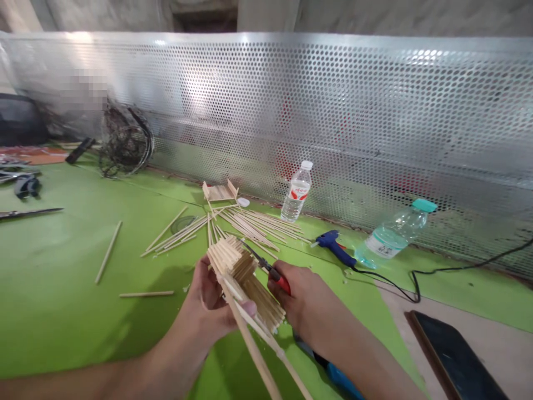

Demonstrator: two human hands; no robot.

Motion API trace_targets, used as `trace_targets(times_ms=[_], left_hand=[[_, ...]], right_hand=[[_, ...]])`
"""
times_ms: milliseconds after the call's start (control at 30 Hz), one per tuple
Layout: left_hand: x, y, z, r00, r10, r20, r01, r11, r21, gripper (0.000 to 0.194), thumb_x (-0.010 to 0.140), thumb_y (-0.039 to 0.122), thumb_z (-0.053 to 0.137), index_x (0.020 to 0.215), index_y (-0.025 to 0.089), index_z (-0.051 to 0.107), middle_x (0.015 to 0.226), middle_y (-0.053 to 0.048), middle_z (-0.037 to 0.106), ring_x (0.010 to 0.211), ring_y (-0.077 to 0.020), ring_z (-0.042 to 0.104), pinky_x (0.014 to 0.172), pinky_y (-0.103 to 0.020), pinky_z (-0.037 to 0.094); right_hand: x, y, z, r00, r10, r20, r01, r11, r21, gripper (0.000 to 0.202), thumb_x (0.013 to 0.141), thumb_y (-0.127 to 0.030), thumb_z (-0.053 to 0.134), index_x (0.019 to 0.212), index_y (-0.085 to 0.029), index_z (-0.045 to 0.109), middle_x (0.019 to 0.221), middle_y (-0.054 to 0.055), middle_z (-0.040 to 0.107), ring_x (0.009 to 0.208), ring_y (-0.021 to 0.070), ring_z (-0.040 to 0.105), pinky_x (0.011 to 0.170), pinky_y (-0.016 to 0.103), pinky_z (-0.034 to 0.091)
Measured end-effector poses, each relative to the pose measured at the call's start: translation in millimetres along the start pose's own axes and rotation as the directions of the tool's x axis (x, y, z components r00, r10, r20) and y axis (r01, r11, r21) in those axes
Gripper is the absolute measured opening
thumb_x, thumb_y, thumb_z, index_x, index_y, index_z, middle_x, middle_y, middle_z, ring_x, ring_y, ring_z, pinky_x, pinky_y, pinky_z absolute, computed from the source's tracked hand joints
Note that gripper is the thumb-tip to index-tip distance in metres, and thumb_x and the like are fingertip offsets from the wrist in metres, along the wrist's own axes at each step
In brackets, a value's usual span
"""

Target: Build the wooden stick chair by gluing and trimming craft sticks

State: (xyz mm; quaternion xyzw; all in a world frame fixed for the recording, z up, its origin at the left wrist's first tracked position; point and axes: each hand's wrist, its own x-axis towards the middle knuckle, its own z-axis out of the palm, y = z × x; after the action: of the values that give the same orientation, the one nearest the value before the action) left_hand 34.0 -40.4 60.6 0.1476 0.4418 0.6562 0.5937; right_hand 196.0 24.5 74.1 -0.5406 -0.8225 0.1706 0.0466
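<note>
My left hand (208, 300) is closed around a small model made of thin wooden sticks (239, 266), its thumb pressed along one side. Packed rows of short sticks form the model's surfaces, and two long sticks run from it toward me. In my right hand (306, 297) is a red-handled tool (281, 279) with a narrow dark metal front end reaching to the model's upper edge. I cannot tell whether this tool is a cutter or a blade. Beyond the model, loose wooden sticks (258, 222) lie fanned out on the green tabletop (75, 322).
A blue glue gun (335, 247) trails its cord rightward. Behind it are a clear bottle (297, 191) and a green-capped bottle (393, 233). A phone (453, 355) lies front right. Another stick piece (220, 193), tangled wire (125, 139) and scissors (31, 213) sit farther off. Perforated metal (250, 100) borders the back.
</note>
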Motion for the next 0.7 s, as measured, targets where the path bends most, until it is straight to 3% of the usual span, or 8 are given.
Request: trace_targets(times_ms=[167, 367, 467, 600, 700], left_hand=[[4.2, -3.4, -7.4, 0.999, -0.050, 0.003, 0.048, 0.971, 0.234, 0.099, 0.045, -0.012, 0.081, 0.129, 0.028, 0.046, 0.127, -0.008, 0.064, 0.125, -0.0314, 0.059, 0.110, -0.047, 0.047], [5.4, -12.7, -14.7, 0.996, 0.019, 0.090, -0.046, 0.951, 0.306, 0.085, 0.058, -0.001, 0.081, 0.130, 0.025, 0.043, 0.134, -0.012, 0.060, 0.122, -0.0304, 0.060, 0.110, -0.052, 0.045], [11.5, -13.6, -17.4, 0.997, -0.001, 0.078, -0.024, 0.947, 0.322, 0.087, 0.056, -0.003, 0.082, 0.129, 0.026, 0.045, 0.131, -0.013, 0.061, 0.121, -0.0323, 0.060, 0.106, -0.053, 0.049], [18.5, -7.3, -15.6, 0.999, -0.051, -0.015, 0.053, 0.945, 0.322, 0.093, 0.047, -0.011, 0.081, 0.126, 0.027, 0.049, 0.123, -0.011, 0.065, 0.120, -0.0350, 0.061, 0.101, -0.053, 0.052], [14.4, -0.2, -9.8, 0.995, -0.078, -0.059, 0.090, 0.972, 0.216, 0.095, 0.043, -0.015, 0.080, 0.125, 0.024, 0.051, 0.115, -0.009, 0.068, 0.119, -0.0332, 0.063, 0.104, -0.048, 0.051]], right_hand=[[4.4, -7.0, 3.3, 0.988, 0.145, 0.060, -0.140, 0.986, -0.088, 0.012, 0.087, -0.023, 0.057, 0.077, -0.022, 0.062, 0.075, 0.005, 0.070, 0.062, 0.0178, 0.060, 0.054, 0.029, 0.027], [8.2, -9.5, 10.1, 0.976, 0.196, 0.099, -0.188, 0.978, -0.089, 0.013, 0.083, -0.014, 0.056, 0.078, -0.020, 0.066, 0.079, 0.008, 0.073, 0.066, 0.0219, 0.067, 0.051, 0.029, 0.027], [9.7, -4.9, 13.9, 0.980, 0.168, 0.103, -0.162, 0.985, -0.064, 0.011, 0.083, -0.015, 0.057, 0.076, -0.020, 0.064, 0.075, 0.007, 0.071, 0.062, 0.0190, 0.063, 0.052, 0.028, 0.026], [5.7, 3.4, 13.0, 0.994, 0.082, 0.065, -0.082, 0.997, -0.009, 0.014, 0.086, -0.014, 0.052, 0.077, -0.020, 0.060, 0.073, 0.003, 0.066, 0.060, 0.0133, 0.054, 0.055, 0.027, 0.027], [0.3, 7.8, 6.3, 0.999, 0.005, 0.035, -0.005, 1.000, 0.026, 0.015, 0.090, -0.016, 0.049, 0.078, -0.019, 0.057, 0.074, 0.001, 0.063, 0.063, 0.0117, 0.051, 0.058, 0.026, 0.028]])
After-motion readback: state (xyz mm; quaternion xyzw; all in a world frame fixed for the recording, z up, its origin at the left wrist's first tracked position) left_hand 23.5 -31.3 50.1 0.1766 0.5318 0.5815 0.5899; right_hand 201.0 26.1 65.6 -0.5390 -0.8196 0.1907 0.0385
